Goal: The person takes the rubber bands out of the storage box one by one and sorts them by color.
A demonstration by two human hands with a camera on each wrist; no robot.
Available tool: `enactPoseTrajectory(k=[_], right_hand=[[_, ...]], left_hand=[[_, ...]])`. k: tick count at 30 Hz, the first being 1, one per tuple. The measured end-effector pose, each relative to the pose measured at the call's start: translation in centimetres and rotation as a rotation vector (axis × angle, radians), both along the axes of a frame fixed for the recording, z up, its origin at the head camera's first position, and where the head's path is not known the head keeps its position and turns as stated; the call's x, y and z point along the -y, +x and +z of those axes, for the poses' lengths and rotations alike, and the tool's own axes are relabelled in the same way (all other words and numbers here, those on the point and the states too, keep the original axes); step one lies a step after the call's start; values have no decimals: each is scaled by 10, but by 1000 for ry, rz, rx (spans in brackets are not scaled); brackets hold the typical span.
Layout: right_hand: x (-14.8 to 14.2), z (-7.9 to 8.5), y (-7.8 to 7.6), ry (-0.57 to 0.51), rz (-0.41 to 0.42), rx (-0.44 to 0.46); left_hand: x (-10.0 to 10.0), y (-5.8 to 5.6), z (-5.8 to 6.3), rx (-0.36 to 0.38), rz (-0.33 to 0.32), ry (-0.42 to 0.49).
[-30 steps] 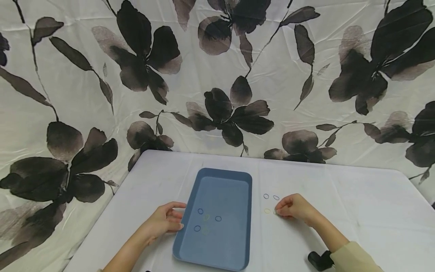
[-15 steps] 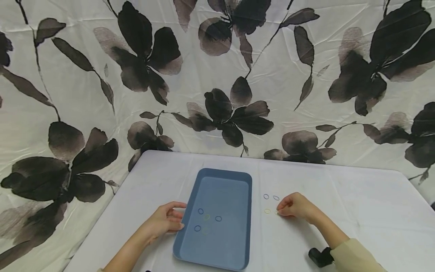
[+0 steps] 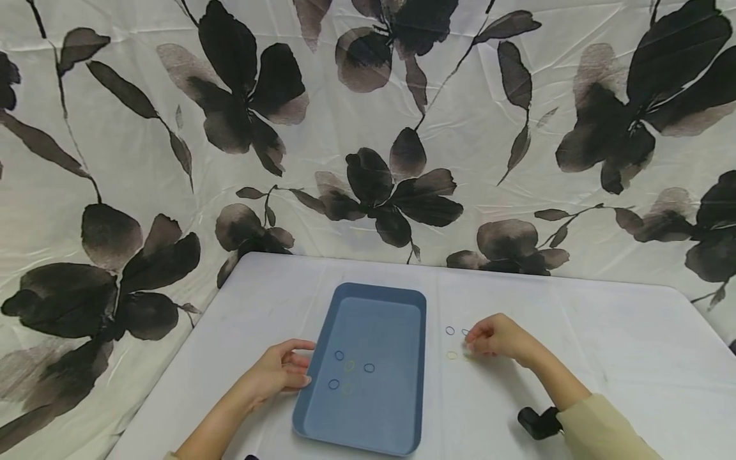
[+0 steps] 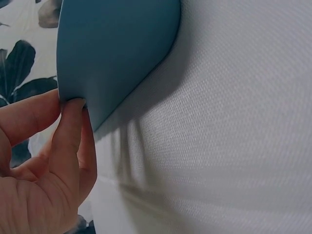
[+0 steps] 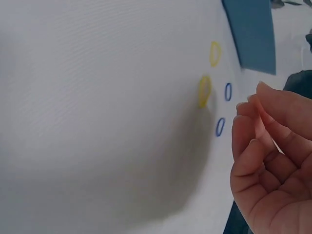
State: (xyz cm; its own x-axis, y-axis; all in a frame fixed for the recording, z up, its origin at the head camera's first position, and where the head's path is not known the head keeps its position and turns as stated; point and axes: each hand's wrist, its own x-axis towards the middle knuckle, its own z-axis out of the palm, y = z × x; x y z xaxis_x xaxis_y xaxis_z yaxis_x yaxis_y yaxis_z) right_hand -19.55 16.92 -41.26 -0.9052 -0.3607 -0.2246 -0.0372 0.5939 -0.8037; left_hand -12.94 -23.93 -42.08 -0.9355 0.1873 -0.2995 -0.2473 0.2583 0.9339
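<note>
A blue tray (image 3: 376, 418) lies on the white table, with several thin blue and yellow rubber bands inside, among them a blue band (image 3: 369, 368). My left hand (image 3: 278, 374) holds the tray's left rim; in the left wrist view its thumb and a finger pinch that edge. Right of the tray, two yellow bands, one of them the nearer yellow band (image 5: 204, 91), and two blue bands, including the lower blue band (image 5: 220, 127), lie on the cloth. Over these hovers my right hand (image 3: 499, 337), fingers loosely bent, thumb near the fingertips, nothing visible between them.
A black object (image 3: 539, 423) sits beside the right sleeve (image 3: 604, 428). White cloth covers the table (image 3: 604, 338). Behind the table's far edge hangs a floral curtain (image 3: 489, 147).
My right hand has risen off the table and moved slightly away from me, leaving the yellow band it was touching. The left hand and tray have stayed put.
</note>
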Motion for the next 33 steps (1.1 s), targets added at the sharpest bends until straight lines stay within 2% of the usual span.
enactPoseTrajectory(k=[7,22,28,33], right_hand=[[16,13,-12,-37,55,-3],[77,35,-25,-127,143,-6],[103,32,-24,-155,201,0],[120,25,-17,-167,216,21]], left_hand=[[-1,1,0,7,6,3],[0,-1,-1,-3,-14,34],[2,-2,-2,-8,-11,25],[4,-1,-3,-9,-23,38]])
